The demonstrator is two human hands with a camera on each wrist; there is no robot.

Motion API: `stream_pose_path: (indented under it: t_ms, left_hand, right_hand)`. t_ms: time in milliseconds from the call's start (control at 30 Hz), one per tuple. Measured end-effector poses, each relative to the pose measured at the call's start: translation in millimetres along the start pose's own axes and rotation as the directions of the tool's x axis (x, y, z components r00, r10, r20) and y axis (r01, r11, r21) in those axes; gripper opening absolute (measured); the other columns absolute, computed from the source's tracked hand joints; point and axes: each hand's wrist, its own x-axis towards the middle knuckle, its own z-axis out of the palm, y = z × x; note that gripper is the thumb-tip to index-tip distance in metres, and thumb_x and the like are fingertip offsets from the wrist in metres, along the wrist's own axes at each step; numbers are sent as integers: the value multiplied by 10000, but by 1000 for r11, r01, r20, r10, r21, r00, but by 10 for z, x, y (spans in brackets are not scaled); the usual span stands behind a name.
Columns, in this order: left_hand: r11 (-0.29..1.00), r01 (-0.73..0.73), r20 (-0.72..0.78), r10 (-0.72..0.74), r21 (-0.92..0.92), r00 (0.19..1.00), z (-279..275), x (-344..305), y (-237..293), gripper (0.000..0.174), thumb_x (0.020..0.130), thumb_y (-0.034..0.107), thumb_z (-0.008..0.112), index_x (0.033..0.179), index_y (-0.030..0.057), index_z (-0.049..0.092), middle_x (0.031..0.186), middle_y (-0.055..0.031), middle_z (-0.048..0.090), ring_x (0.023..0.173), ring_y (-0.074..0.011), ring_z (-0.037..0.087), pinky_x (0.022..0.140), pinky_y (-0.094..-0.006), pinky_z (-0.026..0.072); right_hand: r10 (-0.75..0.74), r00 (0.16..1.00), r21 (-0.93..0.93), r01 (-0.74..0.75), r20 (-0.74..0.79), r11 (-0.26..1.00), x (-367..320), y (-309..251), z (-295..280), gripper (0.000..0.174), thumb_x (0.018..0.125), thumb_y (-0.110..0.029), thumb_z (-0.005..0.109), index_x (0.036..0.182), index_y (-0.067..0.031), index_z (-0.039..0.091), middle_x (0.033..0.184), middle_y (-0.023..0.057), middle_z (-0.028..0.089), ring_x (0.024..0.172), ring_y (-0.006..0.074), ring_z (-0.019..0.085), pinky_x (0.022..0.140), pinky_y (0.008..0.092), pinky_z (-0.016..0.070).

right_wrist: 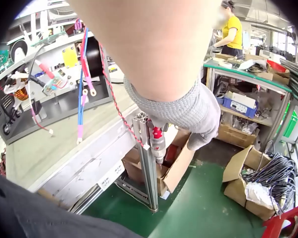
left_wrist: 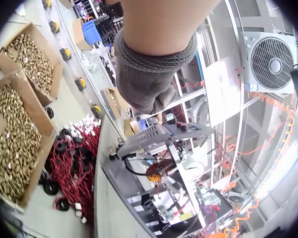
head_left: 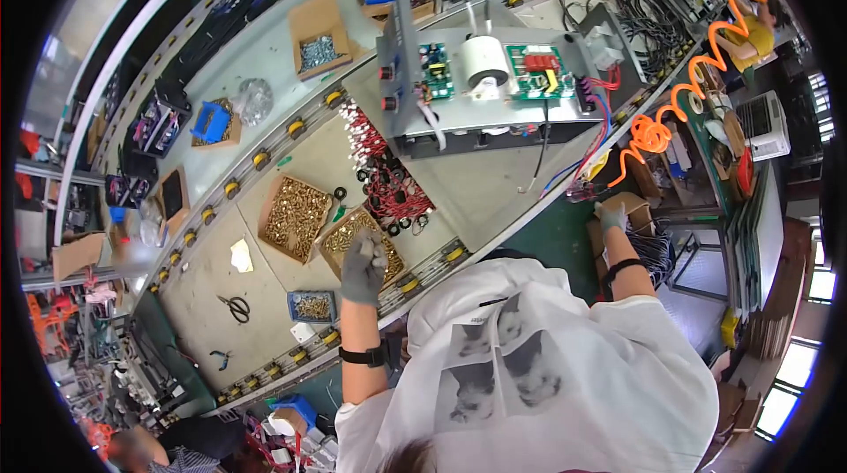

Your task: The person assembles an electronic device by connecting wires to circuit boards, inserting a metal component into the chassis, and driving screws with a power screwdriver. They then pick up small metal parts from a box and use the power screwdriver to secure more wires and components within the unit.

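My left hand (head_left: 363,270), in a grey glove, is over a cardboard box of brass parts (head_left: 336,242). Its fingers are loosely bent, with nothing visible in them. The left wrist view shows that glove (left_wrist: 145,84) from the wrist side, with the brass parts (left_wrist: 12,148) off to the left. Beyond the bench edge is my right hand (head_left: 611,217), also gloved. In the right wrist view, the glove (right_wrist: 196,114) is beside a tool with a red band (right_wrist: 158,144) at a metal post; the wrist covers part of it, and whether the fingers grip it is unclear.
An opened device (head_left: 503,124) with circuit boards stands on the bench. Red wires with black rings (head_left: 397,195), a second box of brass parts (head_left: 296,217), scissors (head_left: 236,308) and a blue tray (head_left: 311,306) lie nearby. A box of black cables (right_wrist: 268,183) is on the floor.
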Motion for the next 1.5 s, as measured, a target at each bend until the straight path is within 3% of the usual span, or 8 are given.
stream_pose_path:
  t_ms: [567, 967, 1067, 1100, 1200, 1233, 1367, 1500]
  left_hand:
    - [986, -161, -96, 157, -31, 983, 1329, -613, -547, 359, 856, 291, 634, 1080, 39, 510, 900, -28, 533, 658, -53, 433, 502, -151, 334]
    - [945, 326, -913, -110, 26, 392, -862, -39, -751, 279, 832, 260, 631, 1015, 50, 636, 779, -35, 586, 641, -139, 529, 528, -297, 421]
    - [97, 416, -422, 50, 904, 905, -531, 166, -1203, 383, 860, 338, 511, 1126, 73, 592, 1029, -111, 640, 892, -238, 614, 785, -353, 479]
    - [529, 524, -507, -193, 667, 840, -19, 93, -1325, 349, 846, 315, 529, 1074, 66, 617, 1022, -114, 643, 898, -228, 610, 796, -348, 479]
    - [219, 435, -251, -563, 873, 787, 1135, 48, -1264, 319, 847, 325, 556, 1072, 101, 586, 663, -10, 563, 493, -128, 455, 447, -296, 371]
    - [590, 493, -62, -599, 639, 799, 1121, 59, -1374, 336, 835, 331, 569, 1061, 84, 587, 676, -19, 571, 498, -116, 463, 443, -276, 363]
    - [826, 407, 641, -74, -390, 764, 657, 468, -1835, 375, 794, 354, 610, 1003, 43, 604, 776, -73, 615, 659, -124, 566, 561, -241, 432]
    - [975, -204, 105, 213, -92, 971, 840, -36, -1098, 322, 792, 222, 581, 1003, -21, 589, 916, -119, 630, 831, -184, 612, 747, -286, 491]
  right_hand:
    - [-567, 814, 330, 505, 125, 798, 1117, 263, 603, 330, 733, -246, 733, 973, -29, 669, 900, 89, 680, 826, 181, 642, 769, 309, 472]
    - [-794, 485, 618, 511, 367, 597, 108, -89, -1014, 337, 845, -121, 636, 1143, 24, 573, 966, 46, 595, 838, 105, 569, 724, 232, 477]
    - [-787, 484, 753, 331, 382, 569, -627, -308, -1107, 360, 849, -100, 621, 1167, 45, 535, 999, 59, 583, 869, 130, 580, 750, 263, 498]
    - [-777, 511, 759, 318, 368, 568, -985, -427, -1117, 421, 849, -126, 627, 1200, 62, 492, 1036, 81, 575, 920, 164, 585, 782, 301, 517]
    - [-818, 466, 876, 164, 337, 454, -1595, -562, -826, 493, 844, -207, 649, 1224, 47, 465, 1068, 95, 577, 967, 196, 582, 810, 320, 519]
    - [-823, 451, 871, 173, 345, 460, -1740, -593, -725, 493, 844, -207, 649, 1224, 47, 465, 1068, 95, 577, 967, 196, 582, 810, 320, 519]
    - [-713, 322, 782, -212, 622, 586, -2112, -607, -476, 563, 824, -313, 664, 1233, 12, 456, 1102, 107, 573, 965, 226, 592, 813, 326, 516]
    - [-564, 57, 547, 180, 824, 817, -2362, -870, -713, 385, 863, -271, 611, 1124, 6, 551, 974, 105, 619, 814, 170, 600, 693, 308, 495]
